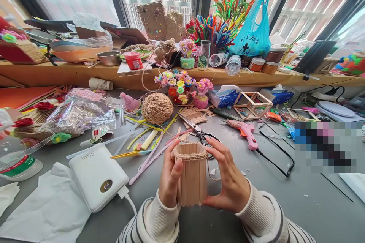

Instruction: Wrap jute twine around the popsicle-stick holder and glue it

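A small cup made of wooden craft sticks (pixel 193 176), with jute twine wound round its rim, stands upright between both my hands just above the grey table. My left hand (pixel 170 179) grips its left side, thumb on the front. On the right side, my right hand (pixel 229 182) holds it with fingers curled round the back. A loose end of twine hangs down the right side of the cup. Scissors (pixel 196 128) lie just beyond it, and a ball of jute twine (pixel 157 108) sits further back.
A white power bank (pixel 97 175) with its cable lies at my left, on white paper. A pink glue gun (pixel 246 132) with a black cord lies to the right. Pipe-cleaner flower pots (pixel 202 94), sticks, a wooden frame cube (pixel 252 105) and bags crowd the back and the shelf.
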Available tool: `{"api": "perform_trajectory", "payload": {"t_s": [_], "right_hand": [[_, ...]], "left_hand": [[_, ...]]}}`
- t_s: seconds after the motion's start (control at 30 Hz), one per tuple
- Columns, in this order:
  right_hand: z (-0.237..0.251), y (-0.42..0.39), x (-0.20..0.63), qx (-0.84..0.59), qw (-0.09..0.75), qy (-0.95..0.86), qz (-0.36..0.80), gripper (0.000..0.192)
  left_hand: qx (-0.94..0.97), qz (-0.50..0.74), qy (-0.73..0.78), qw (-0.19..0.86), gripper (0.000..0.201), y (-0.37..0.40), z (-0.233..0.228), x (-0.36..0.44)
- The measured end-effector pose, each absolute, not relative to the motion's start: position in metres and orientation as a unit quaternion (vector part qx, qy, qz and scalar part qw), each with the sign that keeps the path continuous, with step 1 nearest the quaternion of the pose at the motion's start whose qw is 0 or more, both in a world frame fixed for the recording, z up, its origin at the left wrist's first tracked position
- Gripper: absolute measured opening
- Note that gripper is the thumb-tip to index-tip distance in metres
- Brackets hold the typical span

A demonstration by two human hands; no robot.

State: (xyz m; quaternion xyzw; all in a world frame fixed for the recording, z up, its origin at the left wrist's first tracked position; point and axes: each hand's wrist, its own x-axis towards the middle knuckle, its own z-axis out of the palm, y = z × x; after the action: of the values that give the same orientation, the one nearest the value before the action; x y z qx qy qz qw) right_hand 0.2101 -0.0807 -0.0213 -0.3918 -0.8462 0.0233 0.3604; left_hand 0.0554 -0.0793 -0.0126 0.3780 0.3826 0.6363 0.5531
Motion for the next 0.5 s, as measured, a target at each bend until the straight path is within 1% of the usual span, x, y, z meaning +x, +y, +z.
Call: {"api": "perform_trajectory", "payload": {"t_s": [0.13,0.3,0.4,0.5], "right_hand": [[-0.021,-0.082,0.208,-0.396,0.362,-0.844,0.019,0.091],[-0.018,-0.086,0.203,-0.402,0.368,-0.838,0.010,0.090],[-0.015,-0.088,0.200,-0.399,0.373,-0.837,0.008,0.091],[-0.012,-0.090,0.199,-0.392,0.378,-0.839,0.010,0.094]], "left_hand": [[0.423,0.625,0.416,0.508,0.049,-0.081,-0.007,0.055],[0.451,0.601,0.476,0.457,0.060,-0.083,-0.001,0.054],[0.482,0.574,0.485,0.450,0.065,-0.083,-0.002,0.051],[0.493,0.559,0.490,0.452,0.062,-0.084,0.000,0.050]]}}
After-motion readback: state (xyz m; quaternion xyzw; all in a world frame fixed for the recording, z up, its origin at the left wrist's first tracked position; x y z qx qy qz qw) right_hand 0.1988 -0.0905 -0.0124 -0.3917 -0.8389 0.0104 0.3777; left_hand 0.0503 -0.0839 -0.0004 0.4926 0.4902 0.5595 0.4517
